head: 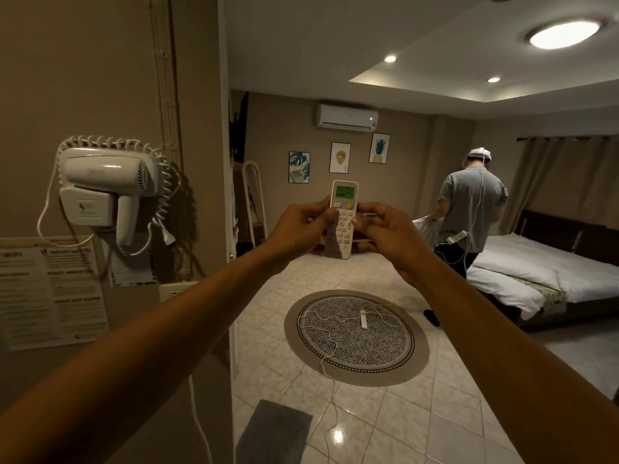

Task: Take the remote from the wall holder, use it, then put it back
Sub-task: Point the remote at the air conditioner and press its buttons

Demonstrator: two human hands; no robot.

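Observation:
A white remote point(344, 209) with a lit green screen and a yellow button stands upright in front of me, held between both hands. My left hand point(303, 229) grips its left edge, thumb on the keypad. My right hand point(385, 231) pinches its right edge with fingertips. The remote's top points toward the white air conditioner point(347, 117) high on the far wall. I see no wall holder for the remote in this view.
A wall-mounted hair dryer point(107, 185) with a coiled cord and paper notices point(50, 293) hang on the left wall. A round patterned rug point(356, 338) with a white cable lies on the tiled floor. A person point(469, 212) stands by the bed point(549, 272) at right.

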